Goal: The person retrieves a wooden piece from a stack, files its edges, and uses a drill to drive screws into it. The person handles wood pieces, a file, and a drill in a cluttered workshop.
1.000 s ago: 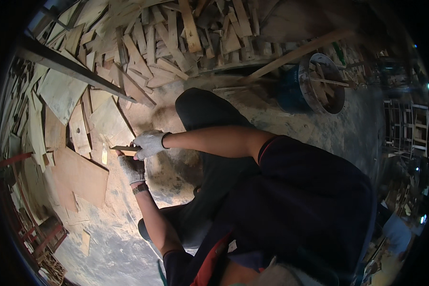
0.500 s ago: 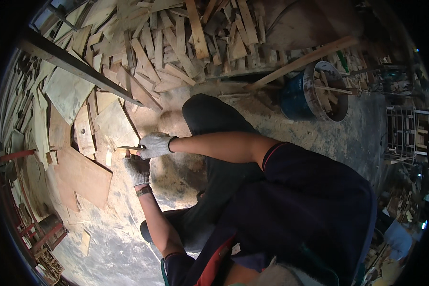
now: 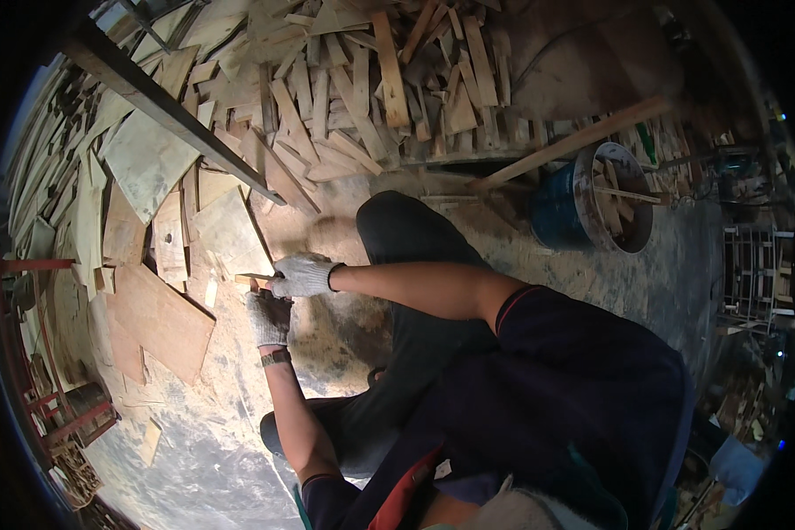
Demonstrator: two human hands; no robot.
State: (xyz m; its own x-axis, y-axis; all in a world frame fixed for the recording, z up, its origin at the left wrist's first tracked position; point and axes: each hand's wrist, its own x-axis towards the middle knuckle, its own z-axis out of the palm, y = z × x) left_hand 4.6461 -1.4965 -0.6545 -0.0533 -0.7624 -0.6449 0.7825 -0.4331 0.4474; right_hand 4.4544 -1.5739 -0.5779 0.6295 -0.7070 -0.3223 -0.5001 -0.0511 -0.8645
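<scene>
My left hand (image 3: 270,320) and right hand (image 3: 305,275) grip a partly hidden wood piece (image 3: 248,279). Any lettering on the blue bucket (image 3: 556,209) is illegible.

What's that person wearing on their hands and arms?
The left hand and right hand wear pale greyish knitted gloves. A dark, watch-like band circles the left wrist. The sleeves are short and dark navy; the right one has thin red trim.
</scene>
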